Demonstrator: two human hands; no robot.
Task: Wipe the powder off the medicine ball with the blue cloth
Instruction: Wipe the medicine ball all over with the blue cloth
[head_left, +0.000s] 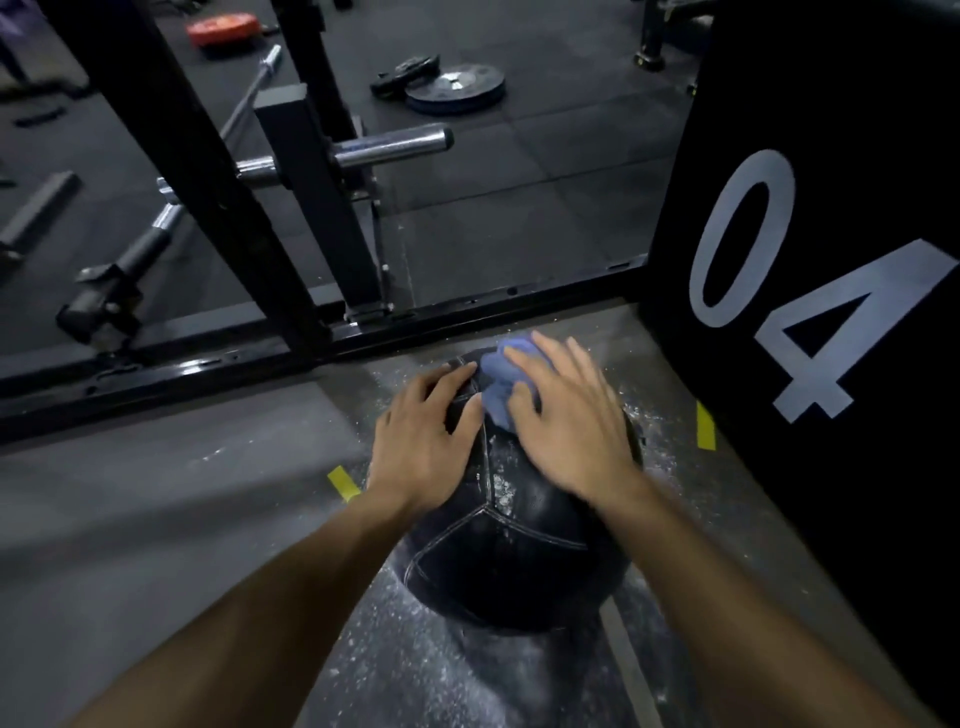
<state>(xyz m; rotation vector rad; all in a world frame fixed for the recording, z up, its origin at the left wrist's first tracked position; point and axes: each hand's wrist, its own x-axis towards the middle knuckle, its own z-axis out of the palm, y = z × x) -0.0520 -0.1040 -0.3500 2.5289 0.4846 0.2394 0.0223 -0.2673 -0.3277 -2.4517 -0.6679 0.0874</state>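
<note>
Head view — crumpled blue cloth (501, 387), seemingly powdery leather-like medicine ball (498, 561)

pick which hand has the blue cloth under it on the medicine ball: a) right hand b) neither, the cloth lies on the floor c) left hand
a: the blue cloth sits bunched under the right hand on top of the medicine ball, while the left hand rests bare on the ball beside it.

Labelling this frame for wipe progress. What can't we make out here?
Head view only:
- Medicine ball: far side hidden by both hands; powder there unknown.
- Blue cloth: mostly covered by the right hand, which is motion-blurred.
- Left hand: palm contact hidden.
- Black box: cut off at the right edge.
</note>
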